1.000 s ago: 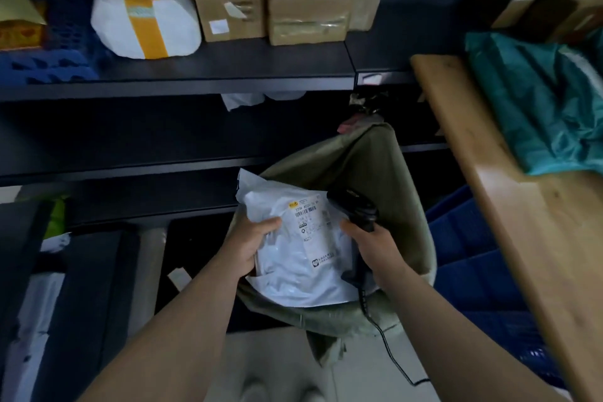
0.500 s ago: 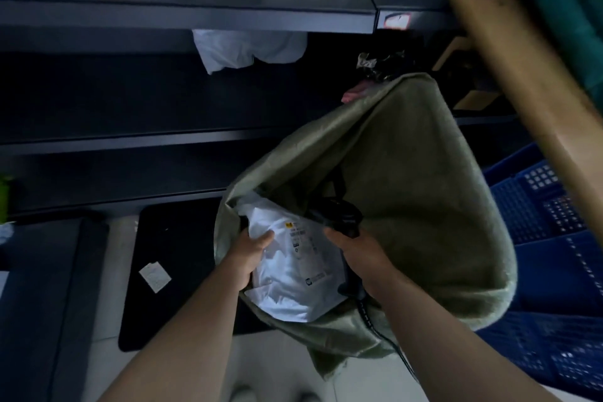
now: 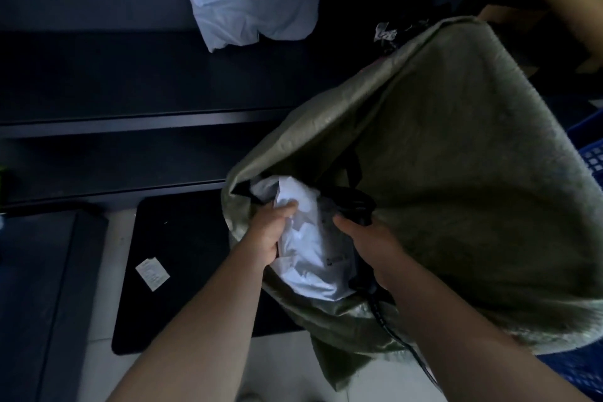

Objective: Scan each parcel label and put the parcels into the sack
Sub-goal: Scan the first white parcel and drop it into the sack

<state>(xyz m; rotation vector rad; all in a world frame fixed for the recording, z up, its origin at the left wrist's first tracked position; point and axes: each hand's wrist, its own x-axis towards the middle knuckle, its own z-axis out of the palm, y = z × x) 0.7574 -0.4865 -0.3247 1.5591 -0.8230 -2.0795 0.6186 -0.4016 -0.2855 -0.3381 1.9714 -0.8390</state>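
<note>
A white plastic parcel [image 3: 306, 258] with a printed label sits in the mouth of the olive-green woven sack [image 3: 456, 173], partly inside it. My left hand [image 3: 269, 232] grips the parcel's left edge, fingers curled round the crumpled plastic. My right hand [image 3: 372, 245] holds the black barcode scanner [image 3: 354, 202] against the parcel's right side; its cable [image 3: 391, 336] trails down over the sack's near rim. The sack's interior below the parcel is dark and hidden.
Dark metal shelves [image 3: 130, 121] stand behind the sack, with a white bag [image 3: 251, 10] hanging from an upper one. A black mat [image 3: 182, 264] with a paper slip [image 3: 152, 272] lies on the floor. Blue crates [image 3: 587, 160] stand at right.
The parcel has gone down from above the sack into its mouth, both hands following it. The camera tilted downward, so the upper shelf parcels and the wooden table left the view.
</note>
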